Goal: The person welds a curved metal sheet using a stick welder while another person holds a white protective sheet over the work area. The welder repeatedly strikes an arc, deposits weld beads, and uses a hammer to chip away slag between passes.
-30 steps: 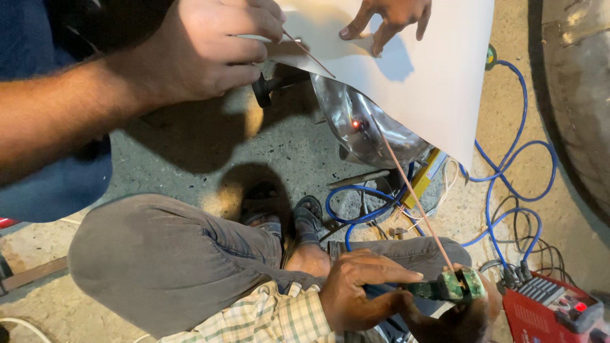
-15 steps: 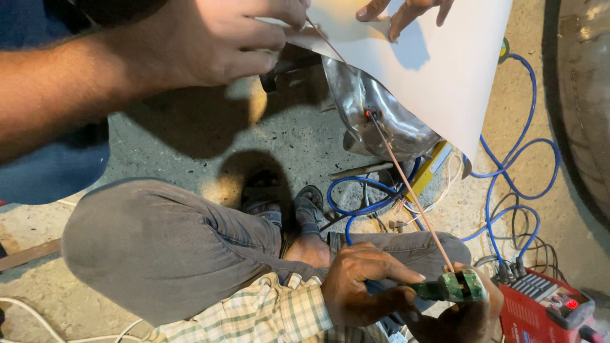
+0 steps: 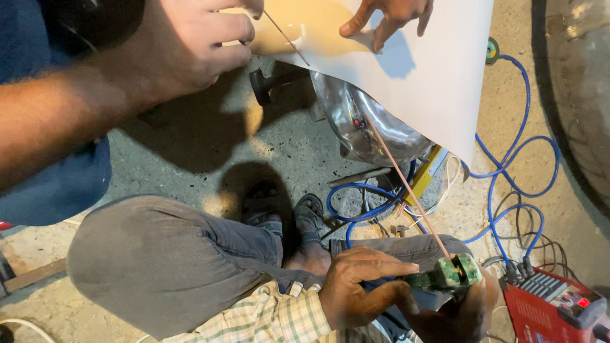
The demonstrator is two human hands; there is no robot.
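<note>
My left hand [image 3: 190,44] is at the upper left, fingers closed on a thin rod [image 3: 287,39] and against the edge of a large white sheet [image 3: 432,82]. My right hand [image 3: 387,19] grips the sheet's top edge, fingers spread on its face. The sheet hangs over a shiny metal vessel [image 3: 375,130]. Below, a crouching co-worker in a checked shirt holds a green electrode holder [image 3: 448,274] in one hand [image 3: 359,289]. Its long welding rod [image 3: 406,184] slants up to the vessel, just under the sheet's edge.
Blue cables [image 3: 508,171] loop over the concrete floor at right. A red welding machine [image 3: 559,308] sits in the bottom right corner. The co-worker's grey-trousered knee [image 3: 159,260] and sandalled feet [image 3: 286,216] fill the lower middle. A large curved grey object [image 3: 584,95] stands at far right.
My hands and the white sheet have shifted upward in view, and the sheet now covers more of the vessel. The co-worker's hand and electrode holder have stayed nearly in place.
</note>
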